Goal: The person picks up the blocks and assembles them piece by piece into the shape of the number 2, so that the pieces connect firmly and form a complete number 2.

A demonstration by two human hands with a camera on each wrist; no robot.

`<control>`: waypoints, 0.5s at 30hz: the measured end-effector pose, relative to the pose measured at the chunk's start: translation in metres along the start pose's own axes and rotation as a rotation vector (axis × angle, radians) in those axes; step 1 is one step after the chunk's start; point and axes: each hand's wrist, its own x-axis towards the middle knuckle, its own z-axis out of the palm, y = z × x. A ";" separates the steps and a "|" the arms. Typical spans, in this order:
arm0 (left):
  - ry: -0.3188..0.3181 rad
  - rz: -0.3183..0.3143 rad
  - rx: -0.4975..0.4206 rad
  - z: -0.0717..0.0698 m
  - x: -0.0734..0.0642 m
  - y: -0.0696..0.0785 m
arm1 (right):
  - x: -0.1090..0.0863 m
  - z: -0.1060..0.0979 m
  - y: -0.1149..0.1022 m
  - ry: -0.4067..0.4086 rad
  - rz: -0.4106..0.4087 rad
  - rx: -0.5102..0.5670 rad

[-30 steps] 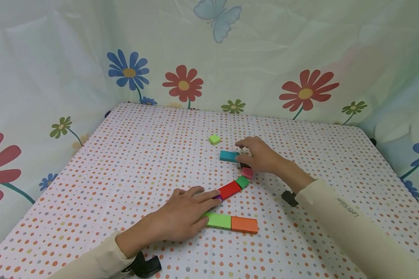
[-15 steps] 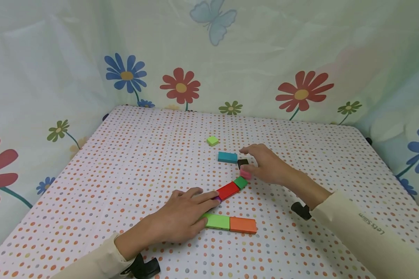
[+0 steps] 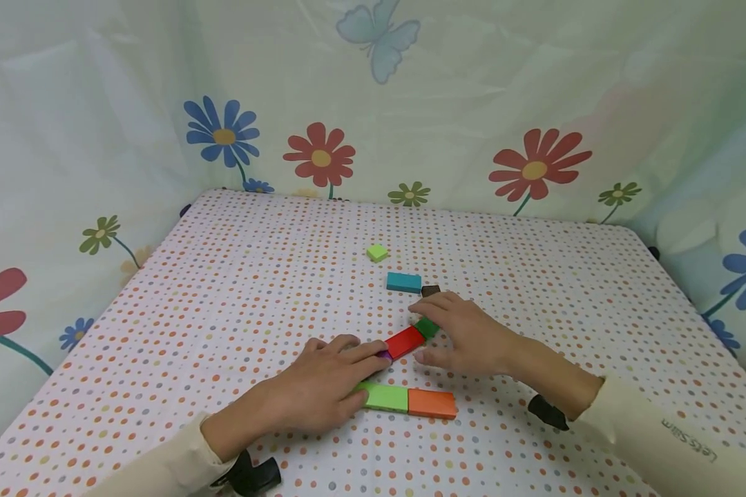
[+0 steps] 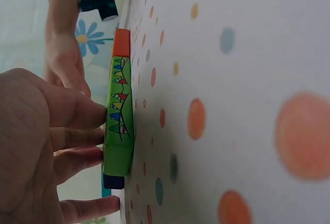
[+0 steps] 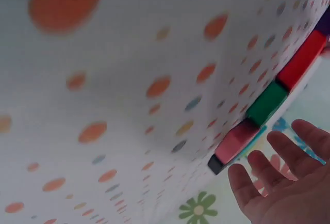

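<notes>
My left hand rests over the row's left end. Its fingertips touch the purple block and its thumb lies at the light green block. Bunting is printed on that light green block's side in the left wrist view. An orange block adjoins it. My right hand hovers over the green block, fingers spread and holding nothing. The red block lies between purple and green. A pink block, hidden in the head view, sits between green and the black block.
A blue block lies beside the black one. Farther back is a small lime block. The dotted tablecloth covers the table, and a flowered curtain hangs behind it.
My right hand has come toward me from beside the blue and black blocks, past the pink block, to above the green block. My left hand has stayed in place.
</notes>
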 end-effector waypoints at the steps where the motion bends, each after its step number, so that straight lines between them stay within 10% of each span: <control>1: -0.002 -0.001 -0.003 -0.001 0.000 0.000 | -0.003 0.001 -0.003 -0.008 -0.013 -0.003; 15: -0.011 0.040 -0.049 -0.012 0.007 -0.003 | -0.030 0.016 -0.024 -0.003 -0.115 -0.015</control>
